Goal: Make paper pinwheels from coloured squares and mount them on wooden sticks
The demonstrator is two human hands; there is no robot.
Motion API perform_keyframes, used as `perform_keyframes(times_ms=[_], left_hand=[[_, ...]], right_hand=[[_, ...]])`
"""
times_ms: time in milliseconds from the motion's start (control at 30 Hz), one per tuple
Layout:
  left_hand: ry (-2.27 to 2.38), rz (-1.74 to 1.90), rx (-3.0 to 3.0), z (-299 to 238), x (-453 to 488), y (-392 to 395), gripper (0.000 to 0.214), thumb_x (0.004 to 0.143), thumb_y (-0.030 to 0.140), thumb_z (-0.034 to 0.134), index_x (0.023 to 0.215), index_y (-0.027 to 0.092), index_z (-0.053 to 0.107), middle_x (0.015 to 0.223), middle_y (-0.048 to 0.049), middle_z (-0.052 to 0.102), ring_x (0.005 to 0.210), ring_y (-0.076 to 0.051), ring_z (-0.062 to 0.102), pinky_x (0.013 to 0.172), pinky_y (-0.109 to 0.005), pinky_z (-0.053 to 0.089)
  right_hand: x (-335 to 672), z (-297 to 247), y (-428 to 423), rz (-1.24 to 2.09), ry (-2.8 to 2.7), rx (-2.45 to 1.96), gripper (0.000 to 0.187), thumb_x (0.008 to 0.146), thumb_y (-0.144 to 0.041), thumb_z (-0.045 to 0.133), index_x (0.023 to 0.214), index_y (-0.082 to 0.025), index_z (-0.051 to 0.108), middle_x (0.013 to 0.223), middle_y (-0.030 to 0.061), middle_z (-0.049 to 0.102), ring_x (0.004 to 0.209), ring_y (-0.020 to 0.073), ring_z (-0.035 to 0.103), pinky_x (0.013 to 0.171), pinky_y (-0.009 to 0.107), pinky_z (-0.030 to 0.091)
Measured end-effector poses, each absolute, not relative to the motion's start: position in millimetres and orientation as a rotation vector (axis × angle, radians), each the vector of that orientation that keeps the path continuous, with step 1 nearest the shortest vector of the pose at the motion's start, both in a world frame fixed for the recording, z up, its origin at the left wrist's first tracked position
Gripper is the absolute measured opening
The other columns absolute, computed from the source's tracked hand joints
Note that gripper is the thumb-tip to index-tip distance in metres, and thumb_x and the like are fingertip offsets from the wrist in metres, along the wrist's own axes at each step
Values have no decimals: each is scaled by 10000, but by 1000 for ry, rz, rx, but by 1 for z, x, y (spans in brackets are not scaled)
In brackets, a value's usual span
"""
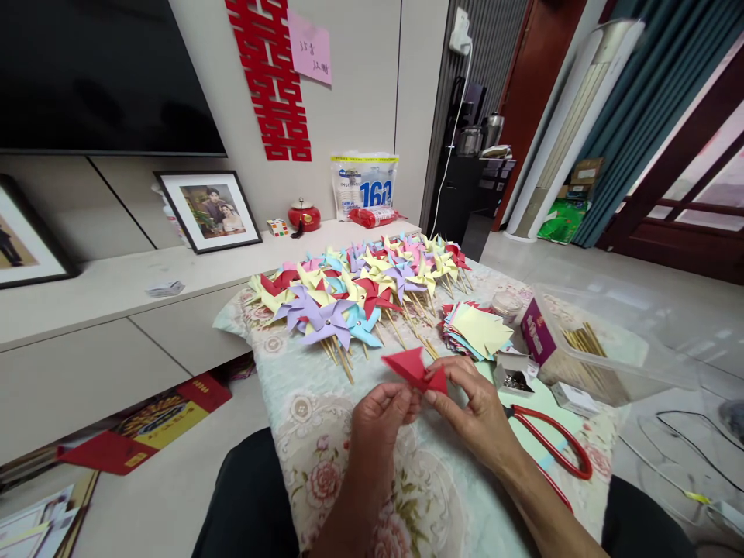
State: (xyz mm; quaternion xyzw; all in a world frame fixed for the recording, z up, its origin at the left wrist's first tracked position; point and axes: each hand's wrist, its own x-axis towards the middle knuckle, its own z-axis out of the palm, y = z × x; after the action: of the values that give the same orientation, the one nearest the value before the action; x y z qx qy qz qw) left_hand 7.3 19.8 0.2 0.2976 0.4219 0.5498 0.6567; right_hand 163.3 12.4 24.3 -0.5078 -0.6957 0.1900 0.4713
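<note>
A red piece of paper (410, 367), partly folded over, is held up above the flowered tablecloth. My right hand (477, 415) pinches its right side between thumb and fingers. At its lower left edge, my left hand (384, 418) is closed, thumb against fingers, on the same paper; the fingertips partly hide that edge. Beyond my hands lies a big cluster of paper pinwheels (328, 322) on wooden sticks, in purple, yellow, red, blue and pink. A stack of cut paper squares (480, 329) sits just past my right hand.
Red-handled scissors (549, 438) lie by my right forearm on pale green paper. Near them are an open small box of metal fasteners (516, 380) and a white box (574, 399). A clear plastic bin (616, 380) holds wooden sticks. A white cabinet (133, 298) borders the table.
</note>
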Motion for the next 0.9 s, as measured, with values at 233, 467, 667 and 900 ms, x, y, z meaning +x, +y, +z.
perform_keyframes(times_ms=[233, 467, 667, 900], left_hand=[[1013, 1167, 631, 2, 8, 19, 260, 621, 298, 837, 774, 125, 719, 722, -87, 756, 629, -165, 668, 607, -272, 528], [1348, 1316, 1079, -11, 4, 21, 58, 694, 173, 686, 727, 200, 647, 664, -8, 635, 597, -183, 604, 603, -318, 511], [1825, 1215, 2035, -7, -4, 22, 414, 775, 31, 560, 1166, 153, 616, 1092, -138, 629, 1049, -323, 576, 921, -494, 462], [1441, 520, 2729, -11, -15, 32, 447, 889, -22, 397, 1239, 154, 611, 1175, -136, 699, 1125, -284, 620, 937, -433, 465]], right_hand=[[159, 16, 14, 723, -1570, -1319, 97, 859, -287, 652, 881, -221, 720, 818, 29, 697, 712, 190, 640, 671, 308, 492], [164, 15, 18, 603, -1452, -1394, 160, 852, -348, 649, 917, -221, 721, 867, 51, 728, 771, 222, 655, 692, 330, 492], [166, 12, 19, 647, -1356, -1369, 193, 841, -374, 667, 922, -206, 714, 853, 56, 706, 789, 229, 649, 732, 350, 493], [171, 14, 20, 657, -1203, -1348, 225, 801, -396, 709, 923, -207, 722, 881, 59, 728, 786, 225, 653, 740, 350, 500]])
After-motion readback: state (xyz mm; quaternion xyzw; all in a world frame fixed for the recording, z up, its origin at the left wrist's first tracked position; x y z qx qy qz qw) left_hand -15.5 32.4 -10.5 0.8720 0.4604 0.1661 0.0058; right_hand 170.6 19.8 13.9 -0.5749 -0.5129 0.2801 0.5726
